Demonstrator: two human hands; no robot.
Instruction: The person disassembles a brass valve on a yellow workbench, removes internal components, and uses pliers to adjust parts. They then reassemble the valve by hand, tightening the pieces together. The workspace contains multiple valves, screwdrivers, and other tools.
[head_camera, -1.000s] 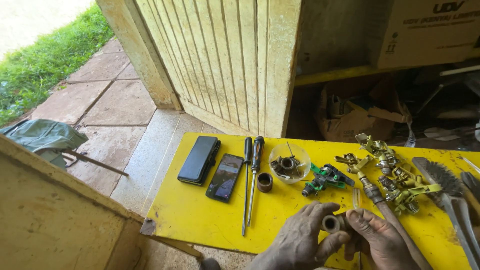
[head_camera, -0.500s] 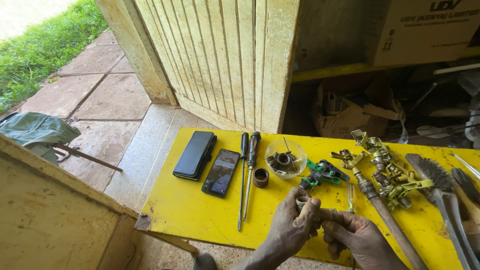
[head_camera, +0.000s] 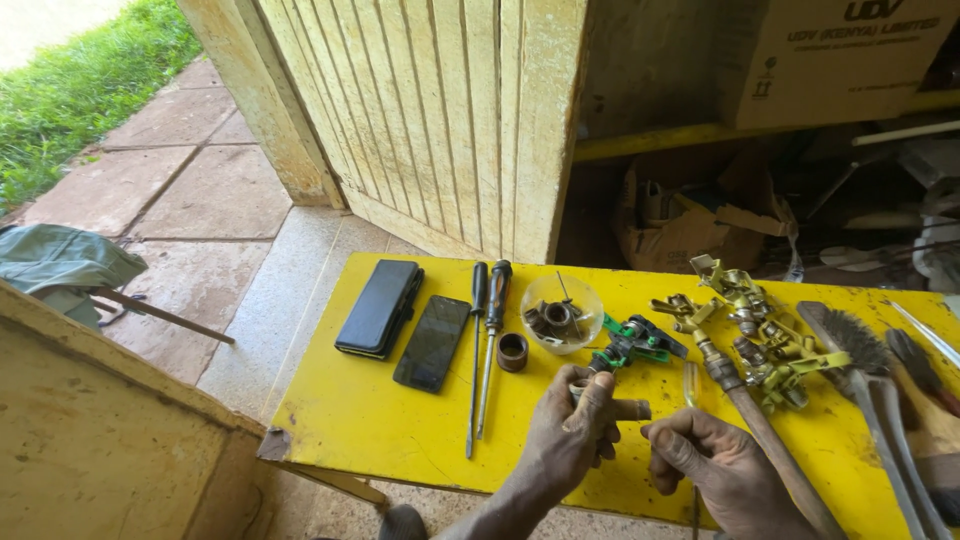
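Note:
My left hand (head_camera: 570, 435) is closed around a short dark metal fitting (head_camera: 628, 408) whose end sticks out to the right, just above the yellow table (head_camera: 380, 430). My right hand (head_camera: 715, 470) is beside it at the table's front edge, its fingers pinched together; whether it holds something small I cannot tell. Directly behind the hands lies a green and black sprinkler part (head_camera: 632, 340). A clear bowl (head_camera: 561, 312) with small metal parts stands behind the left hand.
Two dark phones (head_camera: 380, 308) (head_camera: 432, 343), two screwdrivers (head_camera: 484, 350) and a brown ring (head_camera: 512, 352) lie on the left half. Brass sprinkler heads (head_camera: 760, 330), a pipe (head_camera: 770, 440) and brushes (head_camera: 870, 360) crowd the right. A wooden door (head_camera: 440, 110) stands behind.
Both hands have shifted left along the table's front edge. The left hand has closed more tightly on the fitting; the right hand has come off it and now sits beside it.

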